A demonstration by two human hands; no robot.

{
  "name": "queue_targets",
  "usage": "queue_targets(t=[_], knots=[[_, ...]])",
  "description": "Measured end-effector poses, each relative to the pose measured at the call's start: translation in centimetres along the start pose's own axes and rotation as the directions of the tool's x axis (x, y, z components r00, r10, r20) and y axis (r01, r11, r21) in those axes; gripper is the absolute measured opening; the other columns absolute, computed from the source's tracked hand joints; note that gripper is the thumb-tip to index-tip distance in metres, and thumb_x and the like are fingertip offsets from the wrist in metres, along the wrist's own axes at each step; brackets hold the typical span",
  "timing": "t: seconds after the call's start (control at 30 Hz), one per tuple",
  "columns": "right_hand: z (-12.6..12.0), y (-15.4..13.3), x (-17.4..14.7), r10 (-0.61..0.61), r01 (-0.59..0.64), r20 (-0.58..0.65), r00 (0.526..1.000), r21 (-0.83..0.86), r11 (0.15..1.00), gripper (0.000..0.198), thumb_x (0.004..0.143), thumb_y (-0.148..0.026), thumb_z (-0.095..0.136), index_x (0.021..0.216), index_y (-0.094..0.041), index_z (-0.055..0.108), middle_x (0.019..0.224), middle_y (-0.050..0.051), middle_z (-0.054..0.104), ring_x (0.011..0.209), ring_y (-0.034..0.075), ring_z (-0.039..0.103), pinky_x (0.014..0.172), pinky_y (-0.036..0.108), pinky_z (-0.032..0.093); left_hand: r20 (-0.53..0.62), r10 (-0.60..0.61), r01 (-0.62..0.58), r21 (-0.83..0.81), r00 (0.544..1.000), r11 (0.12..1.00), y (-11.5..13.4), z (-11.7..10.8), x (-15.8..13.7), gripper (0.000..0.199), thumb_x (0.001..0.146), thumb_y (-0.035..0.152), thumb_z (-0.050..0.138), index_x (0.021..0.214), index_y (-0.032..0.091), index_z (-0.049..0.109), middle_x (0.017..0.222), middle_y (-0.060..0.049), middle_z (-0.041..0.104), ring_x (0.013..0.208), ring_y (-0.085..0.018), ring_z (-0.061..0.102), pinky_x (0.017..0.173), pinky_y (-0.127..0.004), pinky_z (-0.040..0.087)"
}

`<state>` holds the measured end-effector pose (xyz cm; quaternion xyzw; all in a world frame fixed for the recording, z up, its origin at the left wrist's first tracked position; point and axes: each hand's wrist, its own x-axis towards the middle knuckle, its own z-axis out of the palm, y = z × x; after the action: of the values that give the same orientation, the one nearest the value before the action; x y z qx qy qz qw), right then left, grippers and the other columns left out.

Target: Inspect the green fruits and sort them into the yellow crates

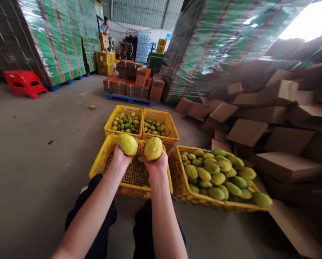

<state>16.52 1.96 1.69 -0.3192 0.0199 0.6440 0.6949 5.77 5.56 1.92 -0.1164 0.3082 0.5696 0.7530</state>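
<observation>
My left hand (121,157) is closed around a smooth yellow-green papaya (128,144), held up over the near crate. Level with it, my right hand (157,163) grips a second, yellower papaya (153,148) with a ridged, bumpy skin. Below both hands stands a yellow plastic crate (98,162), its slotted floor mostly bare, with a few fruits partly hidden behind my hands and arms. To the right, another yellow crate (181,180) is heaped with green and yellow papayas (217,178).
Two yellow crates (108,120) (173,126) with smaller fruit stand just beyond. Tumbled cardboard boxes (247,131) crowd the right side. Bundled cartons (131,88) rest on a blue pallet (123,98). A red stool (24,82) is at left; a person (105,28) stands far back.
</observation>
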Motion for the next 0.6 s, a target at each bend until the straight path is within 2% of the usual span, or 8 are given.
queue_targets(t=[0.07,0.13,0.23,0.3,0.37,0.5,0.6], knots=[[-0.1,0.1,0.4,0.034,-0.034,-0.032,0.999,-0.01,0.999,0.03,0.091,-0.026,0.039,0.082,-0.018,0.067,0.07,0.006,0.073,0.063,0.018,0.07,0.058,0.03,0.06,-0.01,-0.014,0.014,0.024,1.0,1.0,-0.2,-0.1,0.5,0.027,0.094,0.021,0.04,0.091,0.018,0.067,0.07,-0.005,0.064,0.059,-0.019,0.063,0.055,-0.029,0.052],[-0.2,0.2,0.5,0.045,-0.045,-0.052,0.998,-0.004,0.999,0.033,0.093,-0.03,0.037,0.086,-0.018,0.067,0.073,0.007,0.074,0.068,0.019,0.071,0.06,0.032,0.06,0.01,-0.015,0.015,0.046,1.0,0.999,-0.3,-0.2,0.6,0.029,0.096,0.03,0.04,0.093,0.017,0.066,0.073,-0.006,0.063,0.061,-0.019,0.063,0.056,-0.029,0.053],[-0.1,0.1,0.2,0.019,-0.016,-0.068,0.998,0.042,0.999,0.029,0.09,-0.045,0.051,0.087,-0.02,0.065,0.072,0.004,0.071,0.068,0.019,0.069,0.062,0.033,0.061,0.021,0.034,-0.035,0.065,0.999,0.997,-0.4,-0.2,0.2,0.03,0.093,0.045,0.052,0.095,0.019,0.065,0.075,-0.004,0.063,0.065,-0.019,0.063,0.059,-0.03,0.056],[0.0,0.0,-0.1,-0.007,0.015,-0.101,0.995,0.071,0.997,0.022,0.085,-0.044,0.062,0.084,-0.022,0.063,0.067,-0.001,0.068,0.064,0.016,0.066,0.062,0.031,0.06,0.011,0.076,-0.076,0.067,0.997,0.995,-0.3,-0.1,-0.3,0.024,0.088,0.043,0.062,0.095,0.02,0.064,0.074,-0.002,0.063,0.064,-0.017,0.063,0.06,-0.028,0.056],[0.1,-0.1,-0.5,0.002,0.007,-0.116,0.993,0.078,0.997,0.018,0.084,-0.041,0.064,0.084,-0.022,0.063,0.066,-0.002,0.067,0.062,0.015,0.064,0.058,0.029,0.059,0.03,0.077,-0.079,0.069,0.997,0.995,0.0,0.0,-0.7,0.021,0.088,0.04,0.063,0.093,0.019,0.064,0.072,-0.002,0.064,0.064,-0.016,0.065,0.06,-0.025,0.056],[0.2,-0.2,-0.5,0.074,-0.065,-0.089,0.993,0.091,0.994,0.033,0.093,-0.043,0.045,0.086,-0.019,0.067,0.069,0.005,0.07,0.063,0.017,0.066,0.054,0.026,0.057,0.119,0.032,-0.041,0.074,0.992,0.996,0.3,-0.2,-0.8,0.032,0.094,0.044,0.052,0.094,0.016,0.066,0.076,-0.007,0.069,0.067,-0.018,0.068,0.056,-0.025,0.055],[-0.4,0.0,0.3,0.071,-0.063,-0.092,0.993,0.081,0.995,0.038,0.095,-0.037,0.036,0.086,-0.019,0.068,0.071,0.006,0.072,0.064,0.017,0.069,0.055,0.027,0.058,0.085,0.079,-0.081,0.024,0.993,0.996,0.3,-0.3,-0.6,0.026,0.093,0.039,0.053,0.098,0.017,0.066,0.076,-0.005,0.069,0.066,-0.017,0.067,0.06,-0.026,0.056]])
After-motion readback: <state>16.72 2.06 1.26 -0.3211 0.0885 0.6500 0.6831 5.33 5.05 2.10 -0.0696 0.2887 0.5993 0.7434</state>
